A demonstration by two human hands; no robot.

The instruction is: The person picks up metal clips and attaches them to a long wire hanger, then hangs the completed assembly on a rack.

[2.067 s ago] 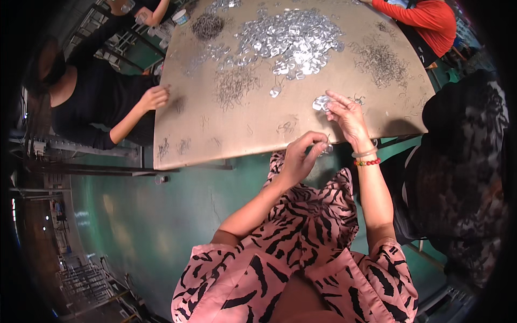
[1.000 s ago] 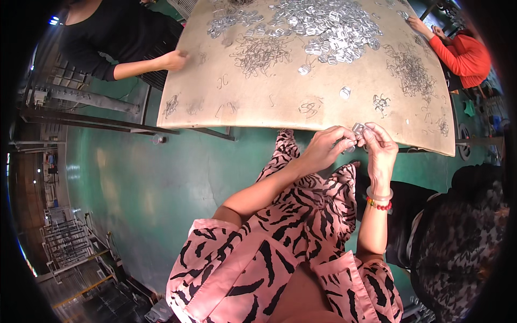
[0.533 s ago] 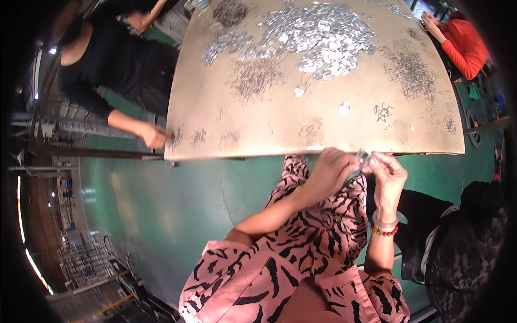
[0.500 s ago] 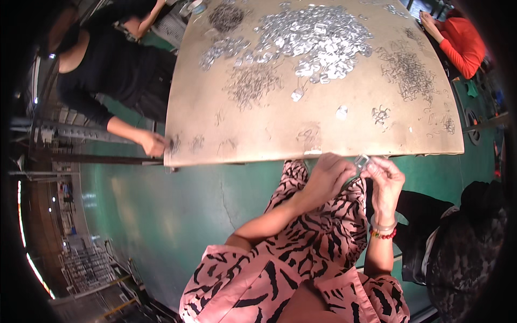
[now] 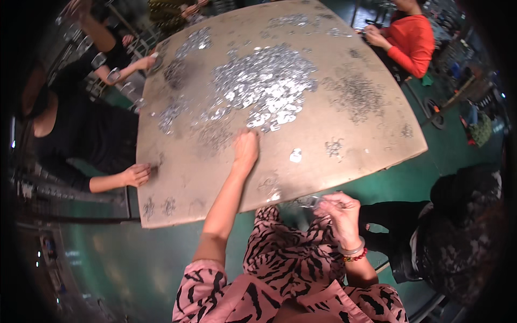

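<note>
My left hand (image 5: 246, 151) is stretched out over the table (image 5: 301, 177), its fingers curled and pressed together at the lower edge of a heap of shiny metal buckles (image 5: 264, 81). Whatever the fingertips hold, if anything, is hidden. Just left of it lies a scatter of thin bent wire pieces (image 5: 212, 134). My right hand (image 5: 342, 212), with bracelets at the wrist, is held over my lap just off the table's near edge. Its thumb and fingers pinch a shiny metal buckle (image 5: 309, 202), blurred.
A single buckle (image 5: 295, 155) and a small wire cluster (image 5: 334, 147) lie right of my left hand. More bent wires (image 5: 358, 94) spread farther right. A co-worker's hand (image 5: 136, 175) rests at the left edge. A person in red (image 5: 412, 48) sits at the far right.
My left hand has left the right hand and reached forward to the heap. The right hand, still pinching the buckle, is lower and more to the left. The view has turned.
</note>
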